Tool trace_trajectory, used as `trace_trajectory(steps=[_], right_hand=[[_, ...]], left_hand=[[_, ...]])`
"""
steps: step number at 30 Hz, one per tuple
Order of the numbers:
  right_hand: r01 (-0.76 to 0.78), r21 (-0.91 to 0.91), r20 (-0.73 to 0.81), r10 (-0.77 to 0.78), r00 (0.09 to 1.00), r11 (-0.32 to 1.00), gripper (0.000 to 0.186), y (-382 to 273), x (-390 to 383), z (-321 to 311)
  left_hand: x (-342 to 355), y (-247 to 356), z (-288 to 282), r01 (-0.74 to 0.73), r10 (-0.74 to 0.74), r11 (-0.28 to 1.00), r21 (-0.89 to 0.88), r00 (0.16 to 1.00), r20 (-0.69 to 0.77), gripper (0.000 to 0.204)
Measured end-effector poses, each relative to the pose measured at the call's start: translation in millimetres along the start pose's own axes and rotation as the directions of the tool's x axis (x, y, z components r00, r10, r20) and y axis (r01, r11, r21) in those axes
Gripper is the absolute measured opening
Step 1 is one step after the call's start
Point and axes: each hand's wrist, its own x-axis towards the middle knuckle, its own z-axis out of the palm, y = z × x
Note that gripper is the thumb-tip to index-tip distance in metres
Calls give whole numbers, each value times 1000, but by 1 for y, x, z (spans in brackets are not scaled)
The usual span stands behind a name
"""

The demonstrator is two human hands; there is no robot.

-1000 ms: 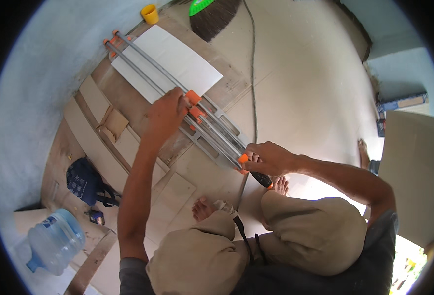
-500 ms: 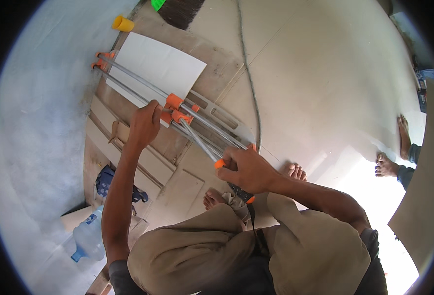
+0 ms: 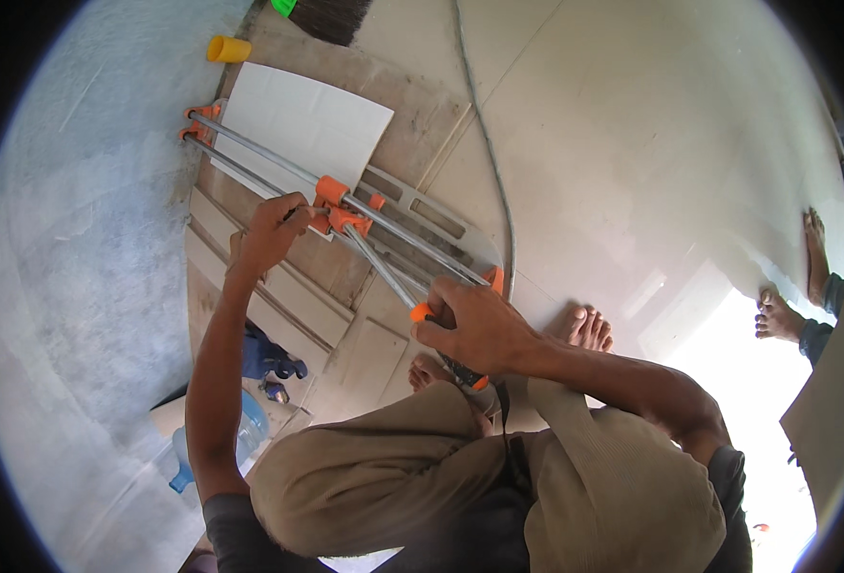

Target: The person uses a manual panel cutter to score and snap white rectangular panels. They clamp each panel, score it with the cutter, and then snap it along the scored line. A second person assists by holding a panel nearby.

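A manual tile cutter [image 3: 398, 224] with two steel rails and orange fittings lies on the floor in front of me. A white tile [image 3: 312, 119] rests on its far end. My left hand [image 3: 271, 234] presses down beside the orange sliding carriage [image 3: 339, 205], fingers touching it. My right hand [image 3: 474, 329] is closed around the cutter's orange-tipped lever handle [image 3: 422, 310] at the near end. My bare feet [image 3: 584, 329] sit next to the cutter's base.
Cut tile strips [image 3: 278, 296] lie left of the cutter. A yellow cup [image 3: 228, 48] and a dark brush [image 3: 331, 14] sit at the far end. A grey cable [image 3: 489, 162] runs across the floor. A water bottle [image 3: 240, 439] stands under my left arm. Another person's bare feet [image 3: 790, 306] are at right.
The view has swung, so the cutter sits lower and more central. My right hand stays on the lever handle and my left hand stays by the carriage.
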Motion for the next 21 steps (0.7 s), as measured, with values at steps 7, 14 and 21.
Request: trace_trajectory(steps=[7,14,21], right_hand=[[21,3,-5,-21,1000,1000,48,-1,1,3],[5,22,-13,-4,1000,1000,46,-7,-1,4],[79,-50,-30,-80,996,996,43,5,1,6]], left_hand=[[1,38,1,64,-48,923,380,998,-51,23],[-3,13,-3,104,-100,971,214,995,-30,31],[-32,33,49,561,-609,690,-458,791,53,64]])
